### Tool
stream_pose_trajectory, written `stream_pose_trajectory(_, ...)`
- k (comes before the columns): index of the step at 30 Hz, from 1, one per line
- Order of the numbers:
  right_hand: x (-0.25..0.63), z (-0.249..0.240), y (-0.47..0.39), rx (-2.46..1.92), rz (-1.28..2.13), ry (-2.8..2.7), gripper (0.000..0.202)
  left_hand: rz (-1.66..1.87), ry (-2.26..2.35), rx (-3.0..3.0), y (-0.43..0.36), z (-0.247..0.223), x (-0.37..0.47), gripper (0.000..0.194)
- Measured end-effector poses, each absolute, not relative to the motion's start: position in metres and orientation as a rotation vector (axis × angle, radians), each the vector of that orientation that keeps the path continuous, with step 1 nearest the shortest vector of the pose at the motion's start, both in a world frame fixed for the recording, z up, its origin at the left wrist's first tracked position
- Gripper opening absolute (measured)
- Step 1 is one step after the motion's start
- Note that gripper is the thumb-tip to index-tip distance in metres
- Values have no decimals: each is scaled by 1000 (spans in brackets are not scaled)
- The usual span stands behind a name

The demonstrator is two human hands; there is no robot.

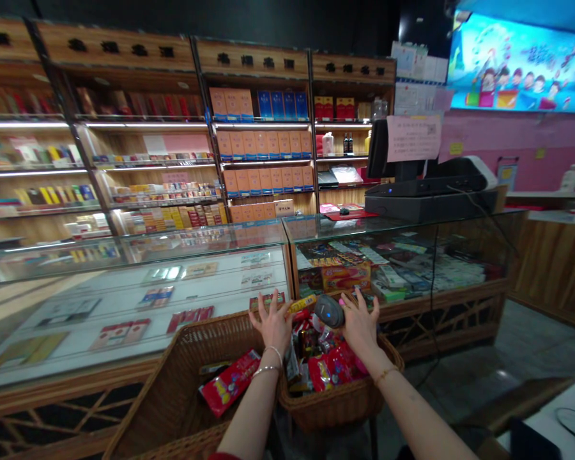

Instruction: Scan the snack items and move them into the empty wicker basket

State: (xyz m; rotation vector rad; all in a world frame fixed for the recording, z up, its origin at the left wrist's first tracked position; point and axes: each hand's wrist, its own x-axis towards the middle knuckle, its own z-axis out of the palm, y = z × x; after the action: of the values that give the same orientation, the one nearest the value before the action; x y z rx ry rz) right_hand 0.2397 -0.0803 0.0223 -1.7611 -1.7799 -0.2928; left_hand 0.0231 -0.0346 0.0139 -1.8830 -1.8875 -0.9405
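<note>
My left hand (274,327) holds one end of a slim yellow packet (303,303) by the thumb side, its other fingers spread. Beside it, my right hand (361,324) grips a dark grey barcode scanner (329,311) showing a small blue light; the scanner's handle is hidden by the hand. The yellow packet points toward the scanner head. Below both hands, a smaller wicker basket (333,401) is heaped with snack packets, among them a red bag (333,367). Under my left forearm, a larger wicker basket (172,390) contains a red packet (230,382) and a few others.
A glass display counter (239,239) runs behind the baskets, with flat packs inside. On it stands a checkout terminal (412,185) with a dangling cable (434,287). Shelves (263,128) of boxes line the back wall. A white surface (556,421) lies at lower right.
</note>
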Motion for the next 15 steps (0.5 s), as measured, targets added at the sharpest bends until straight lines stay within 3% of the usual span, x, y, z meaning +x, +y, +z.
stream_pose_trajectory(15, 230, 40, -85, -1719, -285, -1770, 34, -979, -1930, -1876, -40, 29, 24, 29)
